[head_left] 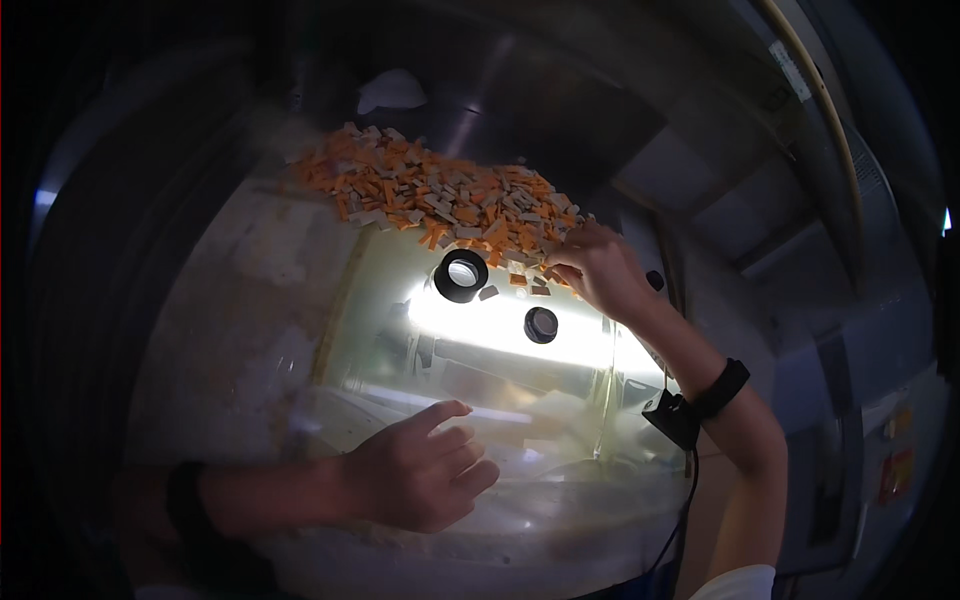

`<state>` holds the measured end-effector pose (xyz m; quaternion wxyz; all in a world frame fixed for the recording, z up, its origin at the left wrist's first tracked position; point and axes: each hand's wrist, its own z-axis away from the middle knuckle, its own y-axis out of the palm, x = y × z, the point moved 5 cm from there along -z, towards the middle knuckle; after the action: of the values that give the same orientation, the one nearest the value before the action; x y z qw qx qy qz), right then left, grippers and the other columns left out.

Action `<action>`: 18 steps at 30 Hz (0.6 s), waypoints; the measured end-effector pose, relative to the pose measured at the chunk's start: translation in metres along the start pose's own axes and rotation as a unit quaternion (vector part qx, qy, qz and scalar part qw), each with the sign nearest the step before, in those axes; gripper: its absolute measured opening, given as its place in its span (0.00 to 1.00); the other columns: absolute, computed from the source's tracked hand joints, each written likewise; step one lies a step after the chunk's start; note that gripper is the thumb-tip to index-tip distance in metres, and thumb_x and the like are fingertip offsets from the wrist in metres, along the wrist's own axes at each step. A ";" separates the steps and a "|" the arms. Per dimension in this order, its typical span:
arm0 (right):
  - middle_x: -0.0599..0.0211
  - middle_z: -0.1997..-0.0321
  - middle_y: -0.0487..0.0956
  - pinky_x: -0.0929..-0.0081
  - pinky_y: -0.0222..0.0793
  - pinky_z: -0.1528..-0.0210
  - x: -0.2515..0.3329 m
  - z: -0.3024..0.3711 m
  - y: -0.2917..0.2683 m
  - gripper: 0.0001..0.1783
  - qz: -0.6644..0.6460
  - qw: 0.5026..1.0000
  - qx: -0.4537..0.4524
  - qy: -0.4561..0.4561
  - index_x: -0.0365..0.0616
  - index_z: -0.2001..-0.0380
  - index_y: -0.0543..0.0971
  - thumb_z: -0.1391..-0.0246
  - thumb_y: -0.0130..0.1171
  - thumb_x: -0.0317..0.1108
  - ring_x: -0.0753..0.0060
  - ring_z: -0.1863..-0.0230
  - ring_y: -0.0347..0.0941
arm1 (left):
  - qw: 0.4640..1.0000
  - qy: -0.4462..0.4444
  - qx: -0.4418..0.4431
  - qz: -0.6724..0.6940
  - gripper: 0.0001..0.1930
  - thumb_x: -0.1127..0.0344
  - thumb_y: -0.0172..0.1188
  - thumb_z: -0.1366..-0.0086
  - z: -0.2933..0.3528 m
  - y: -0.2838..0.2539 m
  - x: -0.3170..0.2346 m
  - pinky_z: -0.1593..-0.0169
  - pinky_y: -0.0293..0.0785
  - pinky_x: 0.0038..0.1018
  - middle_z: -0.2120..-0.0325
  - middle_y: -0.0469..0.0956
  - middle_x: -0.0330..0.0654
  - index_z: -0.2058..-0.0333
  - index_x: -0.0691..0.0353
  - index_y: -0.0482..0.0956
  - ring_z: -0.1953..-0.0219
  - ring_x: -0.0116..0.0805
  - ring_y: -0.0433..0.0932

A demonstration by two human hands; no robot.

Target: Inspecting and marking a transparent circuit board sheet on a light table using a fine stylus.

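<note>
A heap of small flat rectangular pieces (440, 190), orange and greyish white, lies at the far side of a brightly lit glass-like surface (450, 385). At the heap's right front edge my right hand (600, 272) has its fingertips pinched together on a small piece there, mostly hidden by the fingers. Several loose pieces lie just left of those fingertips, among them a dark one (488, 293). My left hand (425, 472) hovers over the near part of the surface, fingers loosely bent and apart, nothing visible in them.
A black ring-shaped loupe (461, 276) and a smaller black round eyepiece (541, 325) stand on the bright strip. A small black device (672, 418) with a cable hangs by my right wrist. Left of the lit surface runs a pale worktop (240, 320); dark metal panelling rises behind.
</note>
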<state>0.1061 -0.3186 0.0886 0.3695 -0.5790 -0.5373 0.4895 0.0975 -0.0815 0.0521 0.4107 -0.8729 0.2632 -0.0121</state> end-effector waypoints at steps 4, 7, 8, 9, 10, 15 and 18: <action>0.67 0.77 0.75 0.70 0.67 0.69 -0.003 0.000 0.016 0.07 -0.012 0.999 -0.028 -0.021 0.45 0.76 0.78 0.66 0.61 0.25 0.66 0.71 0.70 | 1.000 -0.002 0.005 0.008 0.05 0.68 0.54 0.57 0.001 0.004 0.000 0.55 0.68 0.37 0.72 0.75 0.44 0.79 0.60 0.71 0.67 0.33 0.74; 0.69 0.78 0.75 0.71 0.67 0.69 -0.004 -0.004 0.019 0.02 -0.021 0.999 -0.037 0.009 0.44 0.82 0.76 0.64 0.57 0.25 0.68 0.71 0.70 | 1.000 -0.010 0.017 0.012 0.04 0.68 0.54 0.57 0.001 0.004 0.000 0.55 0.68 0.38 0.71 0.75 0.44 0.79 0.60 0.70 0.67 0.33 0.75; 0.68 0.78 0.75 0.71 0.67 0.69 -0.005 -0.005 0.020 0.02 -0.026 0.999 -0.031 0.014 0.44 0.82 0.76 0.64 0.57 0.25 0.67 0.71 0.70 | 1.000 -0.015 0.020 0.014 0.04 0.68 0.54 0.57 0.000 0.004 0.001 0.55 0.68 0.38 0.71 0.75 0.44 0.80 0.60 0.70 0.67 0.33 0.75; 0.68 0.78 0.75 0.71 0.67 0.68 -0.006 -0.005 0.020 0.02 -0.030 0.999 -0.027 0.019 0.44 0.82 0.75 0.64 0.56 0.24 0.67 0.70 0.70 | 0.999 -0.019 0.022 0.016 0.04 0.69 0.54 0.57 0.000 0.003 0.001 0.55 0.68 0.38 0.71 0.75 0.44 0.80 0.60 0.69 0.67 0.33 0.75; 0.68 0.78 0.75 0.71 0.67 0.68 -0.005 -0.007 0.018 0.02 -0.032 0.999 -0.028 0.021 0.44 0.82 0.75 0.64 0.56 0.24 0.67 0.70 0.70 | 0.999 -0.018 0.025 0.016 0.04 0.69 0.54 0.57 0.000 0.003 0.001 0.55 0.68 0.38 0.71 0.75 0.44 0.80 0.60 0.69 0.67 0.33 0.75; 0.65 0.76 0.74 0.71 0.67 0.69 -0.003 -0.002 0.015 0.06 -0.013 0.999 -0.039 0.001 0.44 0.76 0.75 0.63 0.59 0.24 0.66 0.68 0.69 | 1.000 -0.008 0.001 0.006 0.05 0.69 0.54 0.56 -0.004 0.003 0.000 0.56 0.68 0.37 0.75 0.73 0.44 0.79 0.61 0.70 0.73 0.33 0.72; 0.65 0.75 0.74 0.71 0.67 0.70 -0.003 0.005 0.001 0.06 -0.024 0.992 -0.124 0.015 0.43 0.76 0.75 0.62 0.58 0.22 0.66 0.69 0.69 | 1.000 -0.006 0.005 0.002 0.05 0.68 0.55 0.56 -0.005 0.004 -0.001 0.56 0.69 0.37 0.75 0.73 0.44 0.79 0.61 0.69 0.72 0.33 0.72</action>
<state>0.1014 -0.3220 0.0871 0.3149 -0.6145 -0.6019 0.4013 0.0937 -0.0870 0.0527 0.4167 -0.8703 0.2625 -0.0070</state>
